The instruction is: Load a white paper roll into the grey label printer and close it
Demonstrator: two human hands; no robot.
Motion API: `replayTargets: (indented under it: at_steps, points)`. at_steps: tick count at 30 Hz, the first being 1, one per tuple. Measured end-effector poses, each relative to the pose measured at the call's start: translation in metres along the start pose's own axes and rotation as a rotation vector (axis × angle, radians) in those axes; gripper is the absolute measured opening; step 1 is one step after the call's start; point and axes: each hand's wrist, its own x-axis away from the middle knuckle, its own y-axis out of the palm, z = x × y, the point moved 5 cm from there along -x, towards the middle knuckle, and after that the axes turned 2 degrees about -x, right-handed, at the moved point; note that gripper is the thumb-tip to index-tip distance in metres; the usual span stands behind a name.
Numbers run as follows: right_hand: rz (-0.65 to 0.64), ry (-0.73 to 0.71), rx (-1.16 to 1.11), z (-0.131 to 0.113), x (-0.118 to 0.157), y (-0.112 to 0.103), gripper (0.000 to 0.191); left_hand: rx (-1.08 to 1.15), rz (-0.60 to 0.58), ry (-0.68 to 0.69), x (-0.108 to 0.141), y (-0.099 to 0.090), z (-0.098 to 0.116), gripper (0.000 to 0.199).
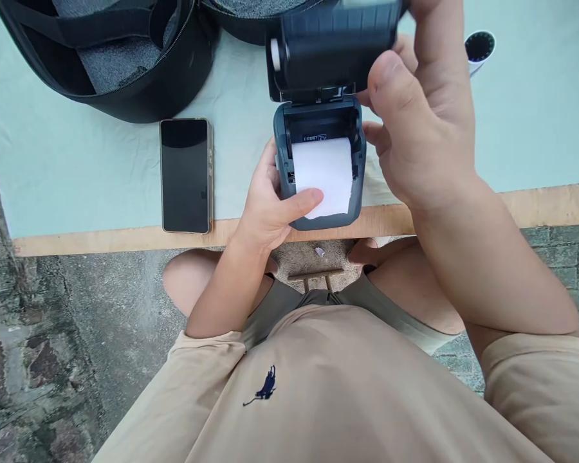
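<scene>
The shirt (352,386) is beige and short-sleeved, with a small dark-blue emblem (267,384); the shorts (278,303) are grey-green.

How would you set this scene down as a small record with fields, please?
Device: dark, handheld, lid raised
Paper: white, in the open body
Left grip: holds the device, thumb on the paper
Right grip: at the lid's right edge; hold unclear
Phone: dark-screened, on the table left of the device
Case: black, open, beyond the phone

On my cloth-covered table (244,83), a phone (185,177) lies left of my left hand (270,209), a black case (183,83) farther, a white cylinder (480,53) beside my right hand (424,128).
</scene>
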Motion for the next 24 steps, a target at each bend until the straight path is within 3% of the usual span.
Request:
replayTargets:
  at_steps: [3, 7, 11, 16, 19, 21, 24]
  points:
    - [0.063, -0.136, -0.046, -0.004, -0.001, -0.003, 0.029, 0.017, 0.031, -0.018, 0.0, -0.001, 0.0, 0.053]
    - [-0.031, -0.279, 0.083, -0.001, 0.0, 0.0, 0.032, 0.049, 0.073, -0.032, 0.001, -0.002, 0.001, 0.052]
    - [-0.091, -0.302, 0.174, 0.007, 0.004, 0.0, 0.035, 0.075, 0.064, -0.031, 0.0, -0.002, 0.0, 0.055]
    - [-0.103, -0.22, 0.019, 0.01, 0.006, 0.0, 0.031, -0.023, 0.066, -0.008, 0.0, -0.004, -0.003, 0.059]
    - [-0.072, -0.123, -0.047, 0.014, 0.004, 0.0, 0.044, -0.054, 0.06, -0.013, 0.0, -0.005, -0.004, 0.067]
    - [-0.148, -0.051, -0.083, 0.019, 0.003, 0.003, 0.059, -0.048, 0.045, -0.006, 0.0, -0.004, -0.003, 0.068]
    - [-0.282, 0.018, -0.161, 0.024, 0.004, 0.009, 0.063, -0.006, 0.024, 0.02, 0.0, -0.002, 0.001, 0.066]
